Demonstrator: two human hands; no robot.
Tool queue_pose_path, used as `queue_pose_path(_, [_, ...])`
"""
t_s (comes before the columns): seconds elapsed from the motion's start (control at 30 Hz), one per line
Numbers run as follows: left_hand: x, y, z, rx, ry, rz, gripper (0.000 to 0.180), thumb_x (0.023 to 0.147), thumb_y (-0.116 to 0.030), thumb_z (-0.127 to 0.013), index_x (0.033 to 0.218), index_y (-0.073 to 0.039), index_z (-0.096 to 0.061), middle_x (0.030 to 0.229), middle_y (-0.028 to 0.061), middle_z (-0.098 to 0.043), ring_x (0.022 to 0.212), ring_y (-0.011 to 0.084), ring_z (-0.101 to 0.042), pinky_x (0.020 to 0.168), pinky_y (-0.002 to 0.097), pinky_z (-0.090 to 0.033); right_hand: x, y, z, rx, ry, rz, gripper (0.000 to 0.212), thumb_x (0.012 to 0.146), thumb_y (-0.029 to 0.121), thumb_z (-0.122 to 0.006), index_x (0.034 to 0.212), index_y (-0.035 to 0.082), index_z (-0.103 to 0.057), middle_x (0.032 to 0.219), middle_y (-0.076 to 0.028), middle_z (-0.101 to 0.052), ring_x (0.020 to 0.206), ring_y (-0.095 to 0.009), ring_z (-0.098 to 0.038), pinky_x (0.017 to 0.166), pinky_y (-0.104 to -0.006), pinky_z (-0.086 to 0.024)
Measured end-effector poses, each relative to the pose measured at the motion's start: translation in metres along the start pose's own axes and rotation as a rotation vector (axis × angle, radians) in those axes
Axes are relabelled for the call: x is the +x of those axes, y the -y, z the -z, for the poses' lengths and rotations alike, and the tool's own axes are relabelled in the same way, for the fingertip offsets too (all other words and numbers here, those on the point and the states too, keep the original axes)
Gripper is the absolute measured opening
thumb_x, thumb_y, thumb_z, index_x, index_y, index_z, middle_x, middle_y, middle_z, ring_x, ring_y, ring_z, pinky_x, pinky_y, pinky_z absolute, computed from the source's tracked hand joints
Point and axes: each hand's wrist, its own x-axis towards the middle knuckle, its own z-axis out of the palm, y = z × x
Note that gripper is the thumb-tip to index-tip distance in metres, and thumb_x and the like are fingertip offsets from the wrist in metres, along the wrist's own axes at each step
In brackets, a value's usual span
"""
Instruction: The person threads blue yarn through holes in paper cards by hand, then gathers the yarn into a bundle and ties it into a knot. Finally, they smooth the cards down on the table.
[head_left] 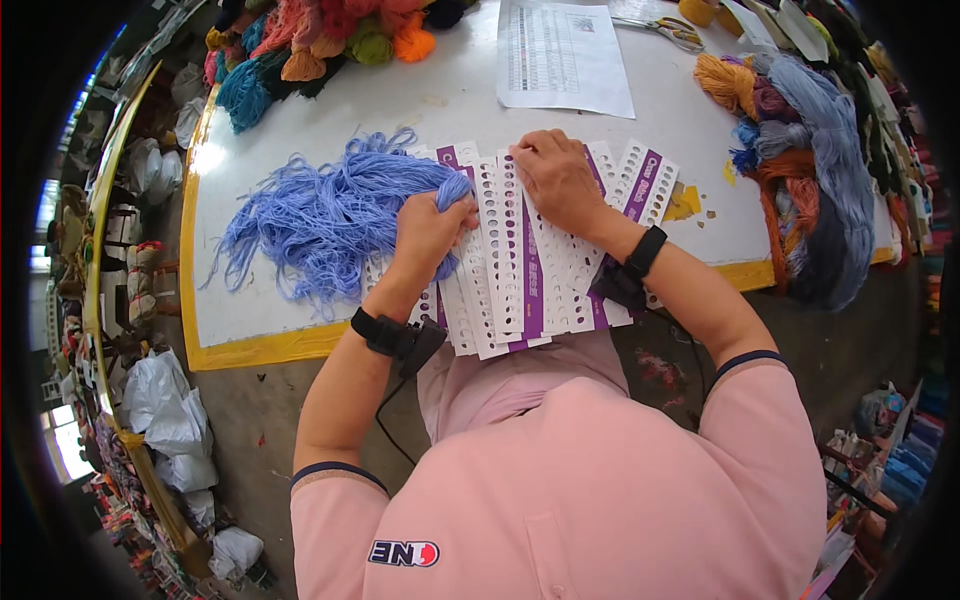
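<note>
My left hand (430, 238) is closed around one end of a loose bundle of periwinkle-blue yarn (320, 220). The rest of the bundle spreads over the tabletop to the left in tangled strands. Under and beside both hands lies a fan of white punched cards (507, 250) with purple stripes and rows of round holes, overlapping at the table's near edge. Bent over the cards' upper ends, my right hand (565, 180) has its fingers pressed together at the top of one card. Its palm hides part of the cards behind it.
Colourful yarn skeins (330, 40) are heaped at the far left. A printed sheet (565, 60) and scissors (665, 30) lie at the back. More skeins (820, 150) hang over the right edge. Yellow tape (265, 350) borders the white table (680, 110). White plastic bags (170, 410) stand left.
</note>
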Motion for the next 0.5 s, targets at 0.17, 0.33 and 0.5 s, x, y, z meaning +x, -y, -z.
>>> queue_pose_path(0.17, [0.002,-0.004,0.016,-0.137,0.086,0.093,0.027,0.092,-0.022,-0.059,0.096,0.004,-0.068,0.077,0.0063,-0.069,0.054,0.0070,-0.052,0.049,0.0220,-0.040,0.006,0.010,0.011,0.049,0.002,0.051,0.018,0.086,0.013,-0.060,0.100,0.002,-0.067,0.097,-0.007,-0.060,0.094,-0.024,-0.057,0.082,-0.0370,-0.043])
queue_pose_path(0.33, [0.012,-0.038,0.034,-0.846,0.245,0.087,0.034,0.098,-0.022,-0.050,0.118,0.005,-0.056,0.111,0.0139,-0.064,0.079,0.0128,-0.060,0.065,0.0224,-0.048,0.025,0.014,0.017,0.623,0.251,-0.317,0.017,0.088,0.014,-0.061,0.097,0.001,-0.066,0.088,-0.009,-0.065,0.073,-0.017,-0.062,0.067,-0.0320,-0.048])
queue_pose_path(0.5, [0.015,-0.040,0.028,-0.978,0.255,0.035,0.040,0.100,-0.024,-0.044,0.130,0.001,-0.051,0.128,0.0144,-0.056,0.115,0.0245,-0.057,0.095,0.0436,-0.048,0.062,0.044,0.014,1.309,0.428,-0.654,0.021,0.090,0.020,-0.064,0.102,0.003,-0.063,0.092,-0.003,-0.065,0.075,-0.010,-0.065,0.059,-0.0214,-0.043])
